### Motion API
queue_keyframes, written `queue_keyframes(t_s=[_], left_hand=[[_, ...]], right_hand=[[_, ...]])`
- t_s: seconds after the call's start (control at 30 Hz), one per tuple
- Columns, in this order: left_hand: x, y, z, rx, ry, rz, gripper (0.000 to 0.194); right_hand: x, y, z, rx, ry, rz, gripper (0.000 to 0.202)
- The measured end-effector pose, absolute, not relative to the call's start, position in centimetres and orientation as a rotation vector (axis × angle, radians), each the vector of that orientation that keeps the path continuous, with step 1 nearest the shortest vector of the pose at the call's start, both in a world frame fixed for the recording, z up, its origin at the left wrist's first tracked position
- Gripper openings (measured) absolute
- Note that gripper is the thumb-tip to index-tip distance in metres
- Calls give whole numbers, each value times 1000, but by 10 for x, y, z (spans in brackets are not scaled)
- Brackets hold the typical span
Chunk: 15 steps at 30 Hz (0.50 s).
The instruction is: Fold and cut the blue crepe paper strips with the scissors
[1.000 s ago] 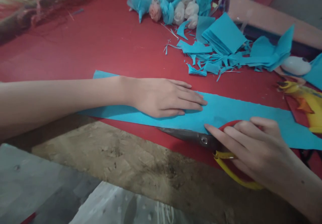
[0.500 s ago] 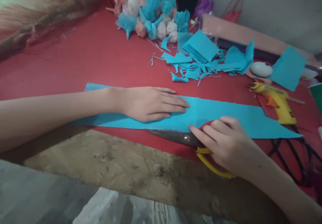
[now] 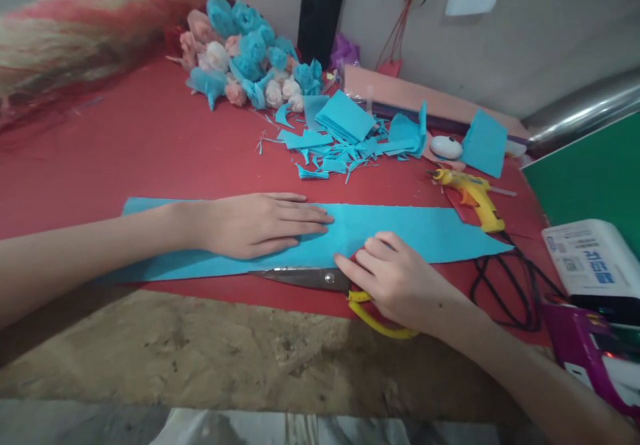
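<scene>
A long strip of blue paper lies across the front of the red table. My left hand rests flat on its left half, palm down with fingers stretched out. My right hand is closed around the handles of the scissors, fingertips touching the strip's lower edge. The scissors' dark blades point left along that edge and look closed; one yellow handle loop shows beneath my right hand.
Behind the strip lie blue scraps and a stack of blue squares. Paper roses stand at the back left. A yellow glue gun, its black cable and a white box are at the right.
The view has swung right, so everything appears further left and more of the right side shows. Both hands, the scissors and the strip keep about the same places relative to each other.
</scene>
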<state>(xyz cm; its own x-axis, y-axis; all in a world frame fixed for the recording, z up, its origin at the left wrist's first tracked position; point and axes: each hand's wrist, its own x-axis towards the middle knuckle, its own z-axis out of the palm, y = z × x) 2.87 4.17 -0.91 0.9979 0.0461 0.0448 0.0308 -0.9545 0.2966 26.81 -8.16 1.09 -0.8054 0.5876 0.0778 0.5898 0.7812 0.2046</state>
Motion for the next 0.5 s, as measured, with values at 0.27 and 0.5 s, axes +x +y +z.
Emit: queue_keyframes(t_s=[0.27, 0.5], left_hand=[[29, 40, -6, 2784, 94, 66, 45], [26, 34, 2, 2690, 129, 86, 47]], right_hand=[[265, -85, 8, -1013, -2916, -376, 29], [293, -99, 29, -1097, -2704, -632, 40]])
